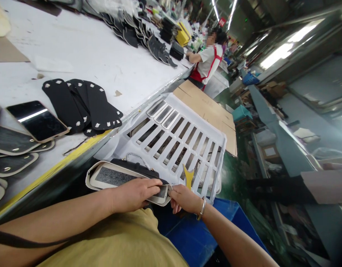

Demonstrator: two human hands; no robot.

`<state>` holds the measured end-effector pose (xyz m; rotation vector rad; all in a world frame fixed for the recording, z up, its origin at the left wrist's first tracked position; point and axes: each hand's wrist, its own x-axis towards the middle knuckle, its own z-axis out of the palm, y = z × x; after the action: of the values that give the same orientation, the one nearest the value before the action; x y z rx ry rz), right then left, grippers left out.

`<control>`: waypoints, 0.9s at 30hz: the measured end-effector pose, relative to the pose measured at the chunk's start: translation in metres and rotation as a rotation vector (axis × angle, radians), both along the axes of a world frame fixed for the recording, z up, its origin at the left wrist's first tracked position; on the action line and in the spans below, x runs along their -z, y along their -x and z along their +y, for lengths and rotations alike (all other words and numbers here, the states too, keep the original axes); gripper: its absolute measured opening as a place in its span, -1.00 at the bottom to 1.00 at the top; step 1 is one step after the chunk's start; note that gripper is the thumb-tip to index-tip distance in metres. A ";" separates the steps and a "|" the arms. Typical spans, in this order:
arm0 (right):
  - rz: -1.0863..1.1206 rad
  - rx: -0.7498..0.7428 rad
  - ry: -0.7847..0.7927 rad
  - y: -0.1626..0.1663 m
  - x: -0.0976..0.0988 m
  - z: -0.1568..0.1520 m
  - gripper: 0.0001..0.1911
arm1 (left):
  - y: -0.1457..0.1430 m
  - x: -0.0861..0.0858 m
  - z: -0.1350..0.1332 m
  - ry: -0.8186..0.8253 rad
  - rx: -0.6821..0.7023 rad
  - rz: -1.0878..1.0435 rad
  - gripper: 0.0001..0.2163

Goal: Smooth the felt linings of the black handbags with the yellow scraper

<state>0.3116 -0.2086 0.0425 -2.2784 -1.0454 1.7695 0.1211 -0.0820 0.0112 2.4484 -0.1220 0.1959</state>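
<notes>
A cream-edged handbag [112, 176] with a dark grey panel and a black side lies across my lap, its length running left to right. Over its right half rests my left hand [140, 191], fingers closed around the edge and thumb below. My right hand [183, 197] pinches the rim at the right end; what is inside the pinch is partly hidden by the fingers. A metal chain [137, 159] lies along the bag's far side. Just beyond my right hand, a yellow forked piece [188, 176] lies on a white slatted crate [184, 139].
On the white table [84, 48] lie black panels [82, 104], a phone [37, 120] and grey cream-edged pieces [15, 142]. Several framed strips [162, 113] sit on the crate. Cardboard [207, 109] stands behind it, a blue bin [199, 233] below. Another person [207, 61] works farther along.
</notes>
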 end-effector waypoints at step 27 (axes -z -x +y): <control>-0.269 -0.303 0.084 0.008 -0.012 0.012 -0.57 | -0.009 0.009 -0.008 -0.310 -0.020 0.004 -0.82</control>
<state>0.3033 -0.1968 0.0543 -2.5802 -1.4576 1.6603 0.1304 -0.0898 0.0018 2.7592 -0.1347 0.1933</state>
